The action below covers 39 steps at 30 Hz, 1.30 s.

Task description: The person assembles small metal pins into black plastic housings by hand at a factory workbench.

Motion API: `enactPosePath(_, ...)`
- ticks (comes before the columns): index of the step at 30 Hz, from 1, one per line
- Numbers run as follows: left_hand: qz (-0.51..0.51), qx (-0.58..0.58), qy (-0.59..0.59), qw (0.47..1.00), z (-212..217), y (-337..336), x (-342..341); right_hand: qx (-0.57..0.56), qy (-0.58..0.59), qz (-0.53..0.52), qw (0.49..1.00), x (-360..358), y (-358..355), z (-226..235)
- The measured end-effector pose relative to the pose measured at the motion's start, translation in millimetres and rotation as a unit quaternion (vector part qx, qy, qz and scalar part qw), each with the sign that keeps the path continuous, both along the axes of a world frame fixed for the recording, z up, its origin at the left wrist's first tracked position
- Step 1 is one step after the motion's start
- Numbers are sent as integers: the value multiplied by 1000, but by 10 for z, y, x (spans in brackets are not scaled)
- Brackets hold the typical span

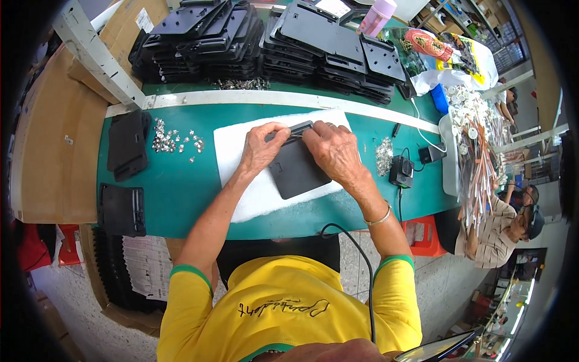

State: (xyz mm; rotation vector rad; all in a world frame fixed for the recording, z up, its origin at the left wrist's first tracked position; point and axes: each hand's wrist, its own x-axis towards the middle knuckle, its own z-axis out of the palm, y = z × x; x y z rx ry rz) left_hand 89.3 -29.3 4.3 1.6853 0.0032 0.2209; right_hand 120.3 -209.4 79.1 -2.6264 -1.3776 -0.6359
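Note:
A flat black plastic panel [300, 174] lies tilted on a white foam sheet [241, 202] in front of me. My left hand [263, 145] is closed at its far left corner, thumb and fingers pinching the raised edge. On the other side, my right hand [332, 149] is curled over the far right part of the panel, its fingertips pressed together near the slot along that edge. Whatever small piece those fingertips may hold is hidden. Small shiny metal parts [163, 140] lie loose to the left, and a heap of small clear parts [384, 157] sits right of the foam.
Stacks of black panels [313, 36] stand behind a white rail [241, 98]. More panels [128, 145] lie at the left. Black power adapters [401, 171] with cables and a white bin [448, 157] of strips and round pieces are at the right. A co-worker [497, 232] sits beyond.

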Motion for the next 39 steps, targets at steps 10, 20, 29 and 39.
enactPosePath(10, 46, 82, -30, 995, -23, -32, -13, 72, 53, -58, 994, -65, -235, 97)
enactPosePath(20, 35, 192, -114, 974, 5, -76, -58, 250, 208, -178, 929, -161, -414, -344)
enactPosePath(29, 37, 251, -162, 954, -100, -62, -20, 298, 331, -220, 868, -5, -242, -411)
enactPosePath(39, 32, 266, -144, 953, -70, -71, -42, 209, 205, -119, 949, -65, -308, -413)
